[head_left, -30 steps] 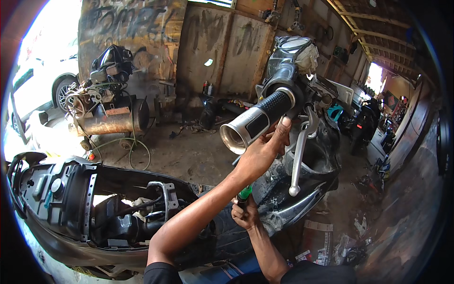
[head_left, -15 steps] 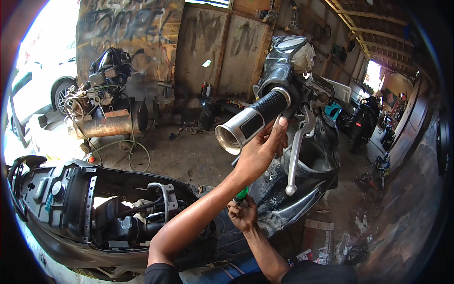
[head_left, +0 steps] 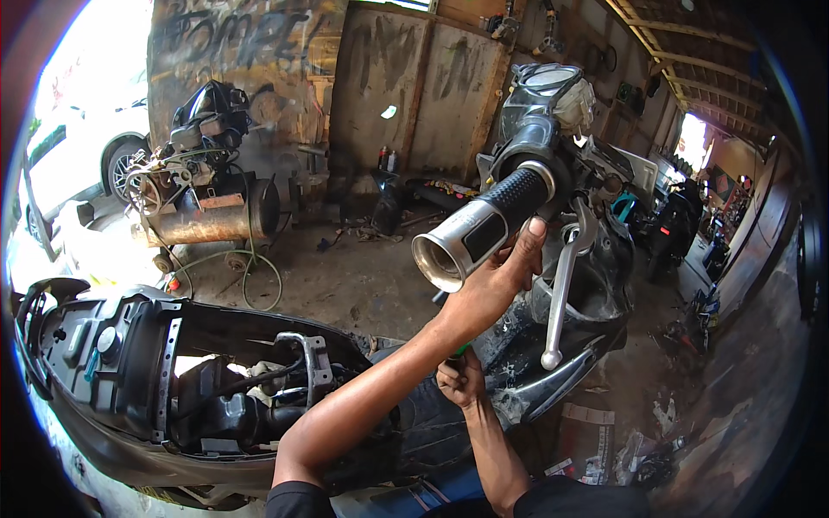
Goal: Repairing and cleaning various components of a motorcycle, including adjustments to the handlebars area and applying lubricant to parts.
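My left hand (head_left: 505,281) is at the underside of a scooter's handlebar grip (head_left: 518,193), by its inner end. Its thumb points up against the housing and its fingers are curled; what they close on is hidden. The grip is black textured rubber with a hollow silver end. Beside it hangs a silver brake lever (head_left: 563,298) with a ball tip. Below my left forearm, my right hand (head_left: 464,380) is closed around a green handle (head_left: 461,352), mostly hidden by the fingers and forearm. The scooter body (head_left: 345,440) is black, its seat area open.
A rusty compressor tank (head_left: 207,223) with hoses stands at the left by the wall. Behind it a white car (head_left: 112,129) is outside. Another dark motorcycle (head_left: 673,216) stands at the right. Cardboard and scraps (head_left: 596,432) lie on the floor at lower right.
The view has shifted slightly, so the scooter and hands sit further right. My right hand has moved closer under my left forearm, and less of the green handle shows. The left hand keeps its place.
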Tool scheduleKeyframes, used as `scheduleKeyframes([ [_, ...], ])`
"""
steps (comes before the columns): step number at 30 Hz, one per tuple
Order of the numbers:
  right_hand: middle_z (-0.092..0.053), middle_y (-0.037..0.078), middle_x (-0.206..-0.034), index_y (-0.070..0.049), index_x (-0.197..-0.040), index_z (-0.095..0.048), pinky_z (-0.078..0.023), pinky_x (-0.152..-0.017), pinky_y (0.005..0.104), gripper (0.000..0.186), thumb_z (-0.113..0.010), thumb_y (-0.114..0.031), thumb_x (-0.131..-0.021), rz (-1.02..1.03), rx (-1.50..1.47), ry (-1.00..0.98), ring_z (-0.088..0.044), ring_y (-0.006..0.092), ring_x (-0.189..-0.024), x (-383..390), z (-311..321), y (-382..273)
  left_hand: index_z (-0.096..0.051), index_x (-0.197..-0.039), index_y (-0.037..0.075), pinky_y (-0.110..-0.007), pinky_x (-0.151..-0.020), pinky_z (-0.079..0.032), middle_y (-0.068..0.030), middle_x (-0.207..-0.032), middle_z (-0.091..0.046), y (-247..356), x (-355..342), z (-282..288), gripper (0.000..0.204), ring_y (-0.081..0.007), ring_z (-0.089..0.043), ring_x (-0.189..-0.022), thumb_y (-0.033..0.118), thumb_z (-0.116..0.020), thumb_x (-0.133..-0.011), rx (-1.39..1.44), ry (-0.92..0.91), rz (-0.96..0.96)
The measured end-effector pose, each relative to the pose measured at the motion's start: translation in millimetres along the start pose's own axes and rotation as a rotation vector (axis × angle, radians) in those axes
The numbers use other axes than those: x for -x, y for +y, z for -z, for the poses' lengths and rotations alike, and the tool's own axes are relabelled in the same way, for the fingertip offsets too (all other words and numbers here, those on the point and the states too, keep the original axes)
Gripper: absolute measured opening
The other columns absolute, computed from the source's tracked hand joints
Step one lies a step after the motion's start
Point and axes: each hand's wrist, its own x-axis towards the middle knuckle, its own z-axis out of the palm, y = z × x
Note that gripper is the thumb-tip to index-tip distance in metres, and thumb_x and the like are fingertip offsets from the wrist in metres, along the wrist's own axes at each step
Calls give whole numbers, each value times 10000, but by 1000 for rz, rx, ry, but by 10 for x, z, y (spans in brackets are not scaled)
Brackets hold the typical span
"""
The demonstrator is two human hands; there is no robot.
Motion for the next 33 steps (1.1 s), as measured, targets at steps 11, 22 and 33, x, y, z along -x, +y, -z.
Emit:
scheduleKeyframes([
  [11,-622,94,-1064,9,-1282,-637,-418,-734,287,405,-788,-220,-984,318,223,152,-470,179,-852,-4,46,139,-664,-904,80,-261,-633,-440,28,-741,-582,47,1,15,571,-66,-516,-665,613,-557,-1079,-21,6,-3],
  [22,-552,91,-1066,69,-1296,-577,-394,-660,254,439,-669,-297,-1073,137,138,148,-446,115,-753,273,113,-100,-679,-1191,48,-270,-837,-461,-5,-924,-661,61,17,167,466,-87,-587,-859,498,-621,-1084,-19,-76,126],
  [33,-556,26,-878,69,-1245,-645,-409,-720,280,410,-727,-256,-1009,-147,159,567,-465,101,-712,2395,410,228,-690,-1318,-46,-364,-927,-594,-170,-1162,-774,1633,152,915,631,-263,-761,-986,520,-528,-1091,-702,186,223],
])
